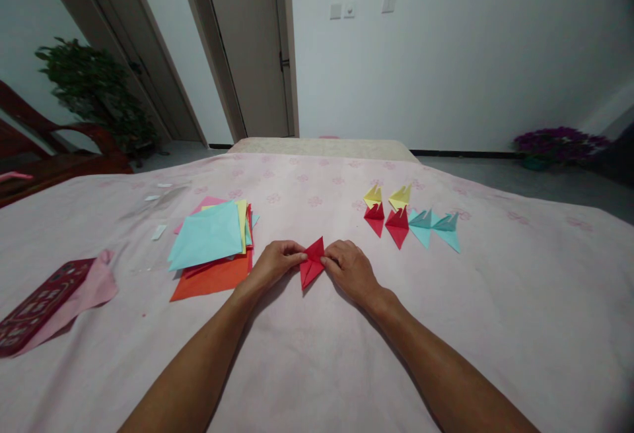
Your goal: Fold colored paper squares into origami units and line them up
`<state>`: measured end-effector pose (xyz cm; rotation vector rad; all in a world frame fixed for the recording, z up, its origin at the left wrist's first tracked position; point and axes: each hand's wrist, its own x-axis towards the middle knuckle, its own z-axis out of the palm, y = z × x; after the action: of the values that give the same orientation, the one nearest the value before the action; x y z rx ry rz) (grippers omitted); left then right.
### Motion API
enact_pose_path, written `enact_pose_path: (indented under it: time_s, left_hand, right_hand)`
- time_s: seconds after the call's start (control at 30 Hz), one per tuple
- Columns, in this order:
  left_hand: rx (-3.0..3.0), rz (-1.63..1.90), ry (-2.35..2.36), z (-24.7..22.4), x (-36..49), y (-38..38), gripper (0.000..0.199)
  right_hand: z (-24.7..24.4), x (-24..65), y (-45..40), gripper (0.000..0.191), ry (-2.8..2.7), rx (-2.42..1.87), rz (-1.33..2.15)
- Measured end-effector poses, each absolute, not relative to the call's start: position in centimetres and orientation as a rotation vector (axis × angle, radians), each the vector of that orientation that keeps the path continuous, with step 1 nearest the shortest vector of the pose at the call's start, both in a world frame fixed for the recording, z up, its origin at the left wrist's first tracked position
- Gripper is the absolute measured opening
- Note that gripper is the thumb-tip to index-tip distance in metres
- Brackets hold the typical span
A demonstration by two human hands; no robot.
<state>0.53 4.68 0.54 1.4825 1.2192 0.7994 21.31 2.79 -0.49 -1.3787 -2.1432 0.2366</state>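
A folded red paper piece [312, 265], pointed at its top and bottom, is held just above or on the cloth at the middle of the table. My left hand [278, 261] pinches its left edge between thumb and fingers. On its right edge, my right hand [351, 266] grips it the same way. Left of my hands lies a stack of coloured paper sheets [208, 235], light blue on top with orange, yellow, red and pink showing beneath. To the right stand several small folded paper figures: yellow [400, 197], red [397, 225] and light blue [447, 230].
A pink flowered cloth [317, 367] covers the table. At the left lie a dark red patterned item [44, 304] on pink fabric [94, 288] and clear plastic wrapping with white labels [158, 232]. A wooden chair [64, 156] stands beyond the left edge.
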Motion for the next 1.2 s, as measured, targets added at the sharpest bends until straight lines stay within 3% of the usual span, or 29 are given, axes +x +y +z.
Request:
enact_pose_path:
  time_s: [0.33, 0.6, 1.0, 1.2]
  left_hand:
    - [1.77, 0.715, 1.74, 1.2, 2.2, 3.6, 0.022]
    - [1.76, 0.711, 1.807, 1.1, 2.5, 3.5, 0.029]
    - [1.928, 0.514, 2.012, 2.0, 3.2, 2.6, 0.025]
    - [2.025, 0.562, 2.014, 1.3, 2.7, 2.9, 0.024]
  right_hand:
    - [-0.1, 20.7, 2.5, 0.015, -2.117, -1.49, 0.061]
    - [-0.1, 20.7, 2.3, 0.019, -2.056, -1.524, 0.076]
    - [0.9, 20.5, 1.3, 0.009, -2.268, -1.413, -0.064]
    - [0.7, 20.5, 1.5, 0.013, -2.306, -1.44, -0.056]
